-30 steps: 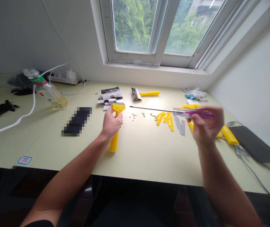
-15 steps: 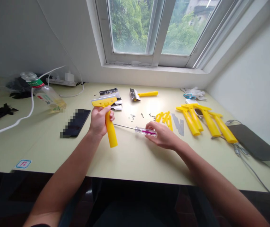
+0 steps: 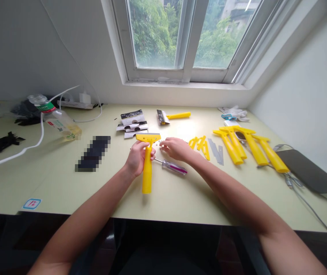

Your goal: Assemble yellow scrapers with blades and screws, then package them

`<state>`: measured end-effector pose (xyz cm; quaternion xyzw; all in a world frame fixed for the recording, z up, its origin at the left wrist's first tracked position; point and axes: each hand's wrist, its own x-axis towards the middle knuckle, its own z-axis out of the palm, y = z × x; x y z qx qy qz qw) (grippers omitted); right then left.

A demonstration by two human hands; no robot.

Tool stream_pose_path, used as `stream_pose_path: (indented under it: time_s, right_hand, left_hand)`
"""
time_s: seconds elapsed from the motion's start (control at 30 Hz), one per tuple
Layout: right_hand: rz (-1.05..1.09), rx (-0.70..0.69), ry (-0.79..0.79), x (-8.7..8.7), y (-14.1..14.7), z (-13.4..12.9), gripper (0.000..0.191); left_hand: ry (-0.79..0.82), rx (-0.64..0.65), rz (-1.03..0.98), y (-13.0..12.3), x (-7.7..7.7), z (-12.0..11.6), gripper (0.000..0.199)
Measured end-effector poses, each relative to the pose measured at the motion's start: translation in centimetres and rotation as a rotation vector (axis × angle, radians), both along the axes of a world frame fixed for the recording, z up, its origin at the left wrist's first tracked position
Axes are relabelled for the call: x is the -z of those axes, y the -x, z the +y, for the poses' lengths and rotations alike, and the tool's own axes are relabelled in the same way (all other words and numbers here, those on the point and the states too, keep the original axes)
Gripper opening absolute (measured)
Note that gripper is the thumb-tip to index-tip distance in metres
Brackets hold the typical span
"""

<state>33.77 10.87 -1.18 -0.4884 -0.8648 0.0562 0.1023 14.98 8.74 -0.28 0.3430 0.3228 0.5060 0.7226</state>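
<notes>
Ok, on my feed the right hand (image 3: pixel 176 149) has just let go of the purple-striped screwdriver (image 3: pixel 174 167), which now lies on the desk (image 3: pixel 51 183). Its fingers are bunched at the tiny screws (image 3: pixel 160 143), can't tell if they've pinched one. The left hand (image 3: pixel 138 158) is wrapped round the yellow scraper (image 3: pixel 147 175) handle, blade end pointing away.

Solid yellow on the plastic scraper (image 3: pixel 147 172), ribbed along the grip. Just right of it, a clear screwdriver handle (image 3: pixel 174 167) with a magenta stripe. Farther right, yellow scraper handles (image 3: pixel 255 151); farther left, a green-labelled bottle (image 3: pixel 61 124) with pale yellow liquid inside.
</notes>
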Motion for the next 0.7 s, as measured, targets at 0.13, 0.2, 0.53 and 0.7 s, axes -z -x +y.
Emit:
stream_pose_path:
  time_s: [0.13, 0.2, 0.53, 0.7]
  right_hand:
    - [-0.006, -0.029, -0.014, 0.4, 0.8, 0.5, 0.022]
    - [0.009, -0.038, -0.015, 0.7, 0.8, 0.6, 0.020]
    - [0.502, 0.167, -0.174, -0.6, -3.2, -1.9, 0.009]
    - [0.711, 0.168, -0.355, -2.1, -3.8, -4.2, 0.008]
  left_hand:
    - [0.031, 0.040, -0.035, -0.2, 0.2, -0.1, 0.017]
    - [0.032, 0.042, -0.039, -0.3, 0.2, -0.1, 0.016]
    - [-0.031, 0.235, 0.011, -0.9, -0.4, -1.6, 0.020]
    - [-0.129, 0.280, 0.071, -1.1, -0.7, -2.3, 0.027]
